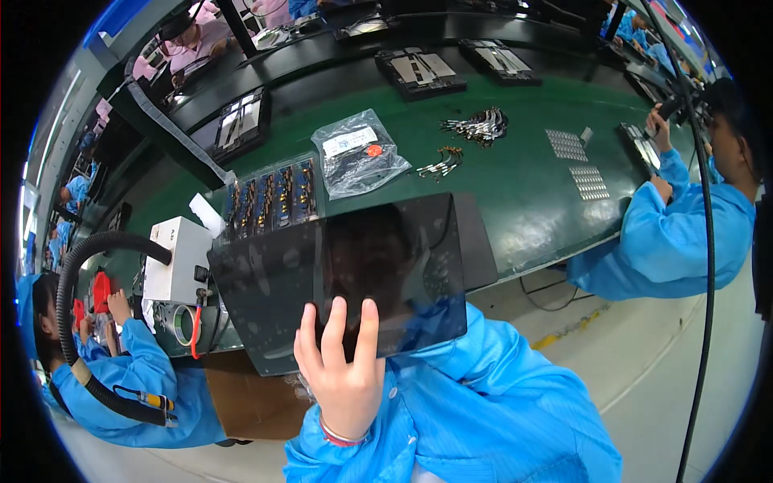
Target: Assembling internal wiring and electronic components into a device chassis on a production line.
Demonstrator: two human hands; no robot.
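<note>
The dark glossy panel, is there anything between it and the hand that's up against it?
Nothing visible. The hand lies directly on the dark glossy panel, its fingers spread over the lower edge, with no object between them. Which hand it is cannot be told; the other hand is out of view.

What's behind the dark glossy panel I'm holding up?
Past the dark panel in your hand, a tray of small parts and a clear plastic bag show on the green bench. Whatever lies directly behind is covered.

L hand [345,378] raised, fingers spread, blue sleeve
</note>
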